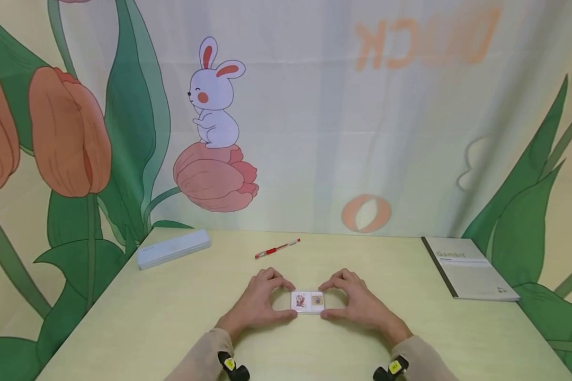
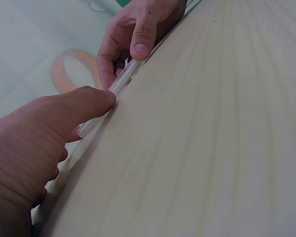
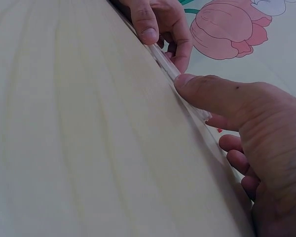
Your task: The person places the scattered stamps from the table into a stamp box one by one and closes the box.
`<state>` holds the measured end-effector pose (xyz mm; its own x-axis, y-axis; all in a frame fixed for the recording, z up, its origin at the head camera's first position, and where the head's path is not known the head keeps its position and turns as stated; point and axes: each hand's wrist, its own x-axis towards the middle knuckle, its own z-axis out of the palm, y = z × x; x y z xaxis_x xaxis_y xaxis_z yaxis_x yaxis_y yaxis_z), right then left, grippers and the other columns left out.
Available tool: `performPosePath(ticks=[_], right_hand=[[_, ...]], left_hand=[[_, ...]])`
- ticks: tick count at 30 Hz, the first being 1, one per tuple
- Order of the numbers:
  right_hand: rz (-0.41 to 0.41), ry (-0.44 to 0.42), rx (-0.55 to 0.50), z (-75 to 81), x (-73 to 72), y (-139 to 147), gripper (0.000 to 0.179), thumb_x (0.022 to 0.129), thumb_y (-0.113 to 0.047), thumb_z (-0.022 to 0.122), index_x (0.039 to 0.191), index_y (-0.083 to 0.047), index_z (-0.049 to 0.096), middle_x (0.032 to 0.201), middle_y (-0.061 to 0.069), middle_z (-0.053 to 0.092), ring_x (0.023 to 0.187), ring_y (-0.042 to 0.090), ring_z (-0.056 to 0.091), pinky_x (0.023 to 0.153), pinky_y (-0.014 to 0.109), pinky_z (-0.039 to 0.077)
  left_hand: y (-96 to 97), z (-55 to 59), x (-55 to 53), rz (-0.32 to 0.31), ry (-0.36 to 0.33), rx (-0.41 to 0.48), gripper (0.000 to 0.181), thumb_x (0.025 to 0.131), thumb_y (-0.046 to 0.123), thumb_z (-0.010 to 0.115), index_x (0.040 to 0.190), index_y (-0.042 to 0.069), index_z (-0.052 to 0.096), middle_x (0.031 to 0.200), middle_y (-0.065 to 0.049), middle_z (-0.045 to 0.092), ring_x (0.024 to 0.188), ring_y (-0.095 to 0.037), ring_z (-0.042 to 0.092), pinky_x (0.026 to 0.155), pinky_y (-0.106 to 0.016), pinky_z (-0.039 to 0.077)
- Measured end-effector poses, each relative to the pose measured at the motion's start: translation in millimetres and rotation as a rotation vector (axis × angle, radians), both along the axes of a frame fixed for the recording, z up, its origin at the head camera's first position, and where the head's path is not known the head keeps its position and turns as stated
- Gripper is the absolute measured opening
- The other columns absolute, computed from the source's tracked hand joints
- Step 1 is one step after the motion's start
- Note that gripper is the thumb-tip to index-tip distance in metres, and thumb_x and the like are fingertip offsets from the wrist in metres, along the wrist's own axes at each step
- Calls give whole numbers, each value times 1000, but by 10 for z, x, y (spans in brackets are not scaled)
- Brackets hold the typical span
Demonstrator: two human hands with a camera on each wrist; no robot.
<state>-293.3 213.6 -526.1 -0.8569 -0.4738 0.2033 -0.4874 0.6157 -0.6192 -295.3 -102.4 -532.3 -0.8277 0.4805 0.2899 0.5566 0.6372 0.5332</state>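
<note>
A small flat white case (image 1: pixel 306 309) with a reddish picture on its left part and a small yellowish one on its right lies low over the table, between both hands. My left hand (image 1: pixel 258 301) pinches its left end, thumb on the near edge and forefinger on the far edge. At the right end, my right hand (image 1: pixel 358 303) pinches it the same way. Seen edge-on in the left wrist view, the case (image 2: pixel 119 84) is thin and close to the tabletop. The right wrist view shows the thumb (image 3: pixel 207 91) along its near edge.
Behind the hands lies a red pen (image 1: pixel 277 248) on the pale wooden table (image 1: pixel 138 328). A light blue-white box (image 1: pixel 173 250) sits at the back left, and a grey notebook (image 1: pixel 472 270) with a dark spine at the right. A printed curtain (image 1: pixel 295 132) hangs behind the table.
</note>
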Motion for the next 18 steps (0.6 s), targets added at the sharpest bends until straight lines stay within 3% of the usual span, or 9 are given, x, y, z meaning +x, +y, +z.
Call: performPosePath(ticks=[9, 18], right_hand=[[0, -6, -4, 12, -1, -36, 54, 83, -50, 98, 129, -32, 77, 127, -7, 58, 127, 21, 51, 115, 60, 33], [5, -10, -6, 18, -7, -41, 57, 82, -48, 99, 131, -30, 77, 127, -5, 58, 127, 22, 50, 115, 60, 33]], left_hand=[[-33, 24, 16, -15, -1, 20, 52, 84, 53, 93, 126, 26, 80, 123, 3, 62, 119, -18, 50, 107, -51, 42], [-39, 6, 14, -4, -1, 5, 66, 81, 58, 94, 137, 27, 76, 121, 4, 62, 117, -15, 50, 105, -48, 42]])
